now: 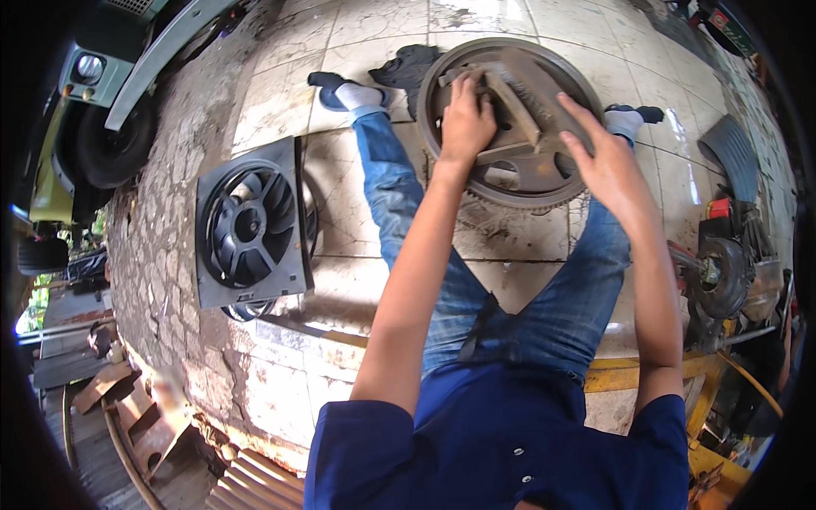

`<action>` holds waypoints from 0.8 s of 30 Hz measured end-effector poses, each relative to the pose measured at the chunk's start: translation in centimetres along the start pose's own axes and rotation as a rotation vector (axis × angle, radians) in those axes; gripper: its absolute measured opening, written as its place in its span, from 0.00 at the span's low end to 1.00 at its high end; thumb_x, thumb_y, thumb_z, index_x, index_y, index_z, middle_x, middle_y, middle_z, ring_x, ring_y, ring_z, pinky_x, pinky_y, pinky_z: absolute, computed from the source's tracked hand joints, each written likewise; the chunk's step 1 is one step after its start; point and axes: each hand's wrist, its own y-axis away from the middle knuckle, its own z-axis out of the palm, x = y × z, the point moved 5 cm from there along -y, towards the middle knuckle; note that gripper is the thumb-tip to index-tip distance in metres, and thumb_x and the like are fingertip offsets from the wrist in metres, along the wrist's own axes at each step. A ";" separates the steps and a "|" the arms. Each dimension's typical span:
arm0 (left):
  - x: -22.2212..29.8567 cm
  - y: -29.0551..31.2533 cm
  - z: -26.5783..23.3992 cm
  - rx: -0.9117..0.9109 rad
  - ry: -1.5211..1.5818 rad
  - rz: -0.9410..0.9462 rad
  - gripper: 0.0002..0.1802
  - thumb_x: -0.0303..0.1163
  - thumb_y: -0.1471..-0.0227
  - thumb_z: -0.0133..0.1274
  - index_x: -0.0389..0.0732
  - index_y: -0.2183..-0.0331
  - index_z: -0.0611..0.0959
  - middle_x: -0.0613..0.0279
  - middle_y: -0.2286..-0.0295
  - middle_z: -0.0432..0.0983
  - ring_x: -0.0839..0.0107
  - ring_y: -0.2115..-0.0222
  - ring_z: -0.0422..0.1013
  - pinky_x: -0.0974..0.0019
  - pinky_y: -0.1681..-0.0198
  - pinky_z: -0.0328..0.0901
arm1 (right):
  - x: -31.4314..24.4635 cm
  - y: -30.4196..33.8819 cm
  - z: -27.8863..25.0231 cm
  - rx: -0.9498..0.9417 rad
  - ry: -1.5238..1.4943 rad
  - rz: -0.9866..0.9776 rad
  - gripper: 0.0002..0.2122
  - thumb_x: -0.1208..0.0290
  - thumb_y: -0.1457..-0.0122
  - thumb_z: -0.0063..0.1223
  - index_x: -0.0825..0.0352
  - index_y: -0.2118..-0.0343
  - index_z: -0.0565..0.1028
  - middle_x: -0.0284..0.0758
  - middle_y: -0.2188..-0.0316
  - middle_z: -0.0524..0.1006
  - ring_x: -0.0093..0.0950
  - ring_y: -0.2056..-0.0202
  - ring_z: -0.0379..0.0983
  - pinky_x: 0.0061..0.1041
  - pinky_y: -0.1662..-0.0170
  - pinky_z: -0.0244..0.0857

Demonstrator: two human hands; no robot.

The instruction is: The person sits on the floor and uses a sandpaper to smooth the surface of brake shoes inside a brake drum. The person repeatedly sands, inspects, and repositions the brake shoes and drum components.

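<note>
A round, rusty metal flywheel with a toothed rim lies on the tiled floor between my legs. Across its face is a narrow metal bar, slanting from upper left to lower right. My left hand is at the bar's upper end, its fingers bent over it. On the right side of the wheel, my right hand has its fingers and thumb stretched apart against a brown, smeared-looking surface. I cannot make out whether that surface is a loose piece or part of the wheel.
A black radiator fan in a square shroud lies on my left. A dark cloth sits beyond the wheel. On the right are a small wheeled machine and a yellow metal frame. A parked vehicle's tyre shows far left.
</note>
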 end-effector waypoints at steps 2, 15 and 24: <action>0.0 0.0 -0.7 -0.002 0.040 -0.066 0.21 0.26 0.47 0.51 0.41 0.49 0.73 0.46 0.52 0.69 0.47 0.53 0.70 0.51 0.51 0.66 | 0.8 -0.2 -0.3 0.001 0.073 0.051 0.23 0.58 0.35 0.46 0.44 0.37 0.61 0.53 0.71 0.78 0.51 0.65 0.77 0.44 0.58 0.70; -1.2 0.2 0.0 -0.067 0.101 -0.241 0.16 0.29 0.46 0.51 0.39 0.54 0.74 0.42 0.62 0.78 0.45 0.58 0.74 0.52 0.55 0.68 | 0.4 -0.3 -0.5 -0.001 0.268 -0.008 0.24 0.60 0.36 0.48 0.51 0.37 0.61 0.48 0.75 0.78 0.47 0.72 0.77 0.42 0.65 0.73; -0.6 0.0 0.0 -0.058 0.145 -0.240 0.16 0.29 0.43 0.51 0.36 0.53 0.76 0.42 0.60 0.78 0.49 0.57 0.75 0.56 0.54 0.68 | -0.2 0.5 -1.2 -0.063 0.281 -0.062 0.27 0.61 0.37 0.51 0.50 0.36 0.60 0.46 0.76 0.76 0.45 0.76 0.77 0.39 0.73 0.73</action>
